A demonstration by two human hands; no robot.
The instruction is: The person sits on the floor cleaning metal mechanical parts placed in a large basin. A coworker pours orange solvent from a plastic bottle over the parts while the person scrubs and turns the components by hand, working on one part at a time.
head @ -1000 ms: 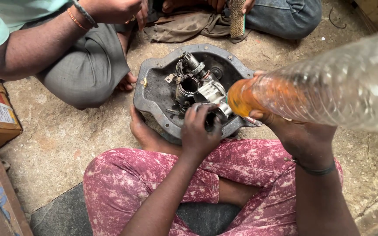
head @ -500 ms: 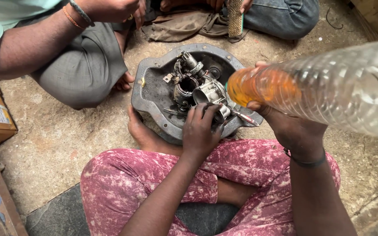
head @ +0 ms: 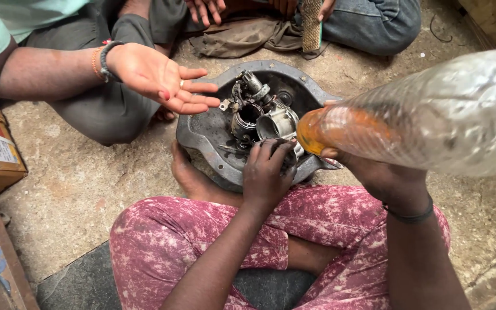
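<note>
Left hand [head: 266, 172] fingers curled on greasy metal carburetor [head: 262, 117] in dented grey pan [head: 202, 135]. Right hand [head: 383, 178] gripped clear crinkled plastic bottle [head: 431, 115], orange liquid at neck

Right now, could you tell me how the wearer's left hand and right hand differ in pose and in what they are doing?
The left hand lies palm down with fingers curled over the metal part in the pan; the right hand is raised, gripping the bottle. The left hand touches grey metal; the right hand tips the bottle, which has orange liquid at its neck, toward the pan. Both are bare and close over the pan.
</note>
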